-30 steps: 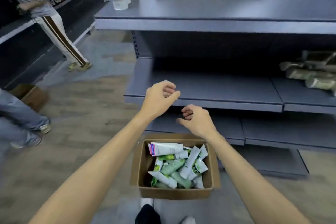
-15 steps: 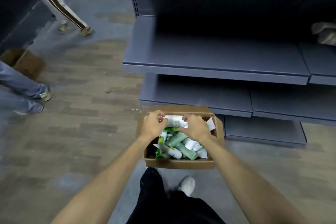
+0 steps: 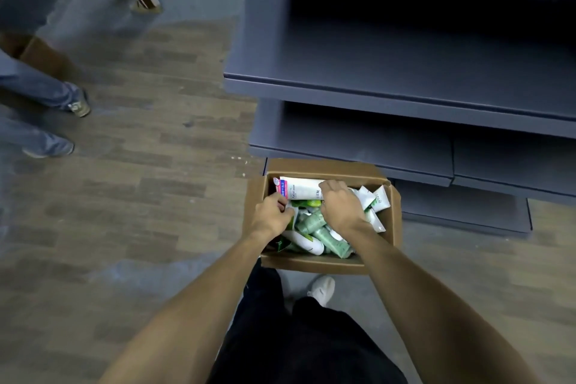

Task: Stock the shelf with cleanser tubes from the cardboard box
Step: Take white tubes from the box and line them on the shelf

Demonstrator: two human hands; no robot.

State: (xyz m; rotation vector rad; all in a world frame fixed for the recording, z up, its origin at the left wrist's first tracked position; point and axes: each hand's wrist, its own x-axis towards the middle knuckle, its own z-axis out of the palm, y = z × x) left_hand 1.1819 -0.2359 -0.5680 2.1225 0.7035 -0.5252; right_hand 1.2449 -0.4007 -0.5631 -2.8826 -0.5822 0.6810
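You had both hands inside the cardboard box (image 3: 314, 264). Your left hand (image 3: 270, 217) pinched the white cleanser tube (image 3: 300, 189) at the box's far wall; your right hand (image 3: 341, 208) curled over it. Tubes likely light, soft, slick: grip mid-body.

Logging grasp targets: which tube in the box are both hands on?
The white tube with the pink-and-blue end, lying crosswise along the cardboard box's far wall. Left hand and right hand touch its ends; the green tubes lie lower.
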